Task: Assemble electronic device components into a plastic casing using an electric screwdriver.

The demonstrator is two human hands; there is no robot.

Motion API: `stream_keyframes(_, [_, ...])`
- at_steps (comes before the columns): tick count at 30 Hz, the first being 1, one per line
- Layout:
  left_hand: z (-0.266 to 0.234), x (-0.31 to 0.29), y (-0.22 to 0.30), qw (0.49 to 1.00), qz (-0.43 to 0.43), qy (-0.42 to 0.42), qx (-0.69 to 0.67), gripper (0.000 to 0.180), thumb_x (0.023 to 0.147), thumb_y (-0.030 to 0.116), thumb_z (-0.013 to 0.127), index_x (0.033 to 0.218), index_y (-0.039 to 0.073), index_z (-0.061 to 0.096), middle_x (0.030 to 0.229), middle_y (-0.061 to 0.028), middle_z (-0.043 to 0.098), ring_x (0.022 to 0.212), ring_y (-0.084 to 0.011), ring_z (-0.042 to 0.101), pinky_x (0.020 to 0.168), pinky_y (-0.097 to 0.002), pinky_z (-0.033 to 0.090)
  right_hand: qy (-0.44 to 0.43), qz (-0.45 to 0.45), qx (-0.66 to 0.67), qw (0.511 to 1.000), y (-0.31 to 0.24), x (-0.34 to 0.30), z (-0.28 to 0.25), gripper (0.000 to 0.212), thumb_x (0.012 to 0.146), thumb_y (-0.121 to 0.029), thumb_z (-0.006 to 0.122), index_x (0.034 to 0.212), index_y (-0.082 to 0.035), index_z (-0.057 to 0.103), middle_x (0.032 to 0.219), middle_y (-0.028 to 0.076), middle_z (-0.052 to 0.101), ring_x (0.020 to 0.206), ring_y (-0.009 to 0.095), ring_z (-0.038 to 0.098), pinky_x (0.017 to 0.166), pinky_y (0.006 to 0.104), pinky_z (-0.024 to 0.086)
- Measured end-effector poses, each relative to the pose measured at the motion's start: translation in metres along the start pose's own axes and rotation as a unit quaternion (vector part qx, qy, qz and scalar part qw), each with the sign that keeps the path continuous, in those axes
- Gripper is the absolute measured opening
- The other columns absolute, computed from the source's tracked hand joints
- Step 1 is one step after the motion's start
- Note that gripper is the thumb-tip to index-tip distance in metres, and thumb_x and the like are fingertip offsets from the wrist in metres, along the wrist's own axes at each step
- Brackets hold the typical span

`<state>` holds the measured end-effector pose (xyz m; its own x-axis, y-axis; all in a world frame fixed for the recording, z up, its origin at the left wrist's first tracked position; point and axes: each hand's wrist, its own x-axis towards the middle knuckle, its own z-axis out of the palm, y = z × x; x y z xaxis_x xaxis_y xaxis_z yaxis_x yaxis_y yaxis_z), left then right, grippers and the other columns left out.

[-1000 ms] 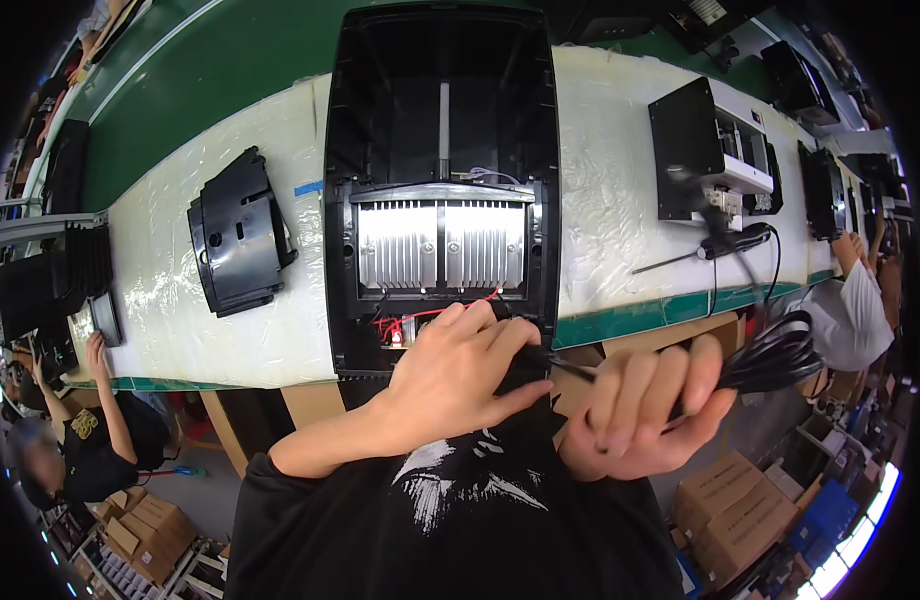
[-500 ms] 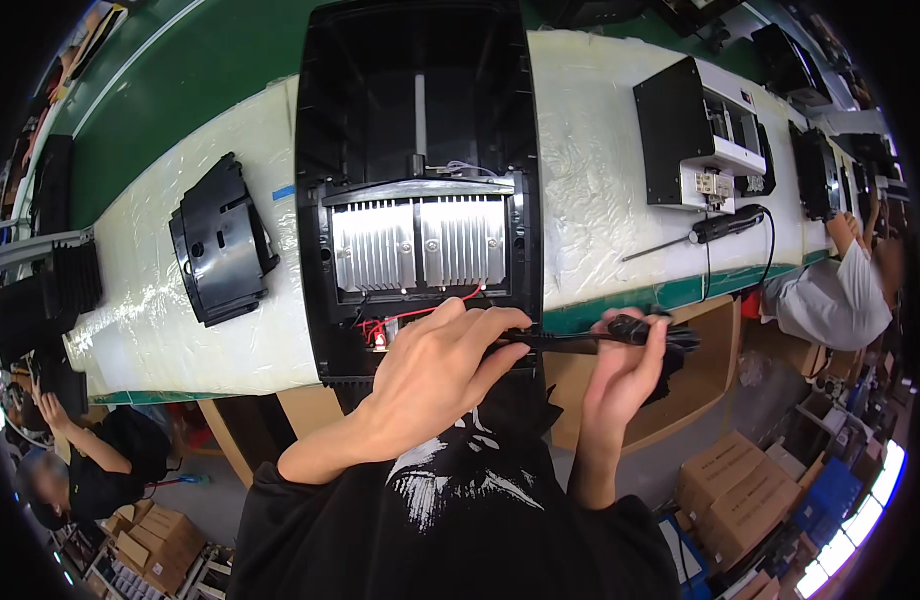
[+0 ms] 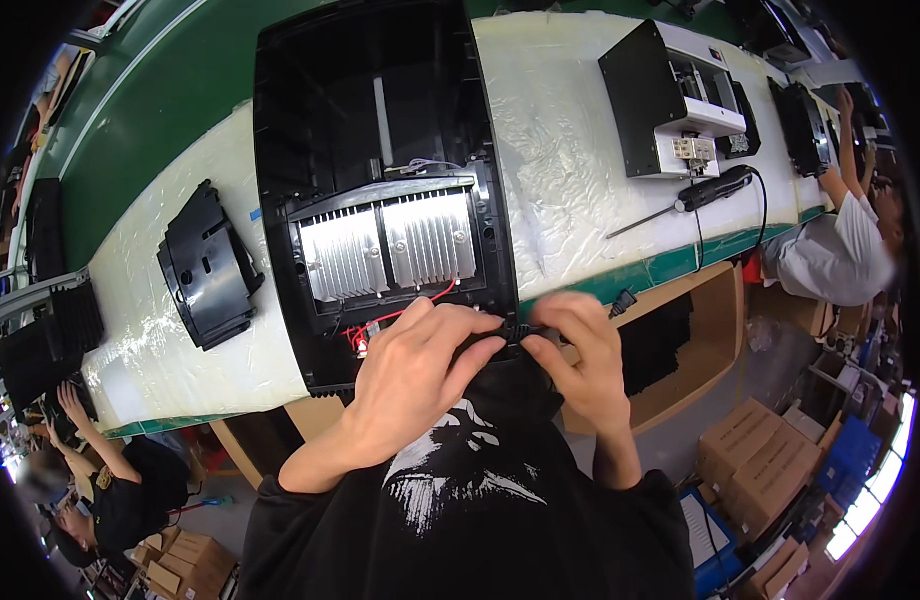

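A black power cord [image 3: 517, 333] runs between my two hands at the near edge of a large black housing [image 3: 278, 140]. My left hand [image 3: 415, 365] pinches it between thumb and fingers. My right hand [image 3: 588, 365], slightly blurred, closes on the same cord close beside the left fingertips. The cord's plug [image 3: 623, 302] sticks out beyond my right fingers. Two finned silver heat sinks, a left one [image 3: 340, 258] and a right one [image 3: 430, 240], sit inside the housing. Red wires [image 3: 370, 328] lie below them, partly behind my left hand.
A curved black plastic cover [image 3: 210, 265] lies on the wrapped bench at left. To the right are a black and white machine [image 3: 670, 100] and an electric screwdriver [image 3: 715, 188] with its cable. Cardboard boxes [image 3: 755, 465] stand at lower right. Other people work at both sides.
My right hand has moved left from the plug end to the cord beside my left hand. The plug now sticks out past my right fingers. The whole view has shifted slightly.
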<state>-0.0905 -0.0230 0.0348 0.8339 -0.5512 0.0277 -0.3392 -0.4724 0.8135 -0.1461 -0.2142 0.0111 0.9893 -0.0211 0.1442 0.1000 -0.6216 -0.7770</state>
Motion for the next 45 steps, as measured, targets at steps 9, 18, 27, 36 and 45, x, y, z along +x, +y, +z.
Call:
stream_keyframes(9, [0.003,-0.004,-0.011,0.996,-0.004,0.049,-0.070,0.010,0.074,-0.003,0.069,0.082,-0.001,0.063,0.082,-0.0084,0.063,0.063,-0.0144,0.057,0.048,-0.0224,0.043,-0.084,0.266,0.230,0.932,-0.004,0.012,-0.013,0.018,0.074,-0.004,0.070,0.065,0.000,0.055,0.063,-0.001,0.045,0.061,0.007,0.040,0.056,0.0235,0.030])
stream_keyframes(18, [0.002,0.002,-0.007,0.999,0.044,0.015,-0.020,0.016,0.075,0.005,0.068,0.091,0.002,0.066,0.085,-0.0073,0.064,0.070,-0.0224,0.062,0.061,-0.0300,0.050,-0.130,0.221,0.196,0.946,0.003,0.015,-0.020,0.018,0.069,-0.011,0.078,0.069,0.001,0.064,0.059,0.004,0.051,0.058,0.012,0.043,0.054,0.0270,0.032])
stream_keyframes(27, [0.003,0.002,-0.001,1.000,-0.006,0.017,-0.018,0.013,0.073,0.001,0.069,0.086,0.001,0.066,0.083,-0.0084,0.066,0.075,-0.0221,0.063,0.067,-0.0310,0.049,-0.136,0.144,0.174,0.965,0.009,0.018,-0.020,0.018,0.069,-0.014,0.079,0.069,-0.001,0.066,0.056,0.004,0.053,0.055,0.014,0.045,0.050,0.0274,0.031])
stream_keyframes(36, [0.000,0.005,-0.004,0.995,-0.068,-0.036,-0.070,0.008,0.076,-0.001,0.066,0.083,0.000,0.063,0.081,-0.0102,0.063,0.069,-0.0217,0.062,0.056,-0.0264,0.047,-0.179,0.252,0.216,0.926,0.004,0.025,-0.020,0.015,0.066,-0.010,0.078,0.068,-0.001,0.067,0.056,0.004,0.053,0.053,0.010,0.043,0.049,0.0262,0.029])
stream_keyframes(45, [0.003,0.009,-0.002,0.996,-0.060,-0.060,-0.032,0.007,0.077,-0.001,0.065,0.083,-0.001,0.062,0.078,-0.0091,0.061,0.067,-0.0237,0.060,0.058,-0.0303,0.047,-0.158,0.256,0.185,0.936,0.008,0.024,-0.023,0.020,0.068,-0.016,0.080,0.071,0.000,0.068,0.054,0.005,0.054,0.049,0.008,0.044,0.046,0.0251,0.030])
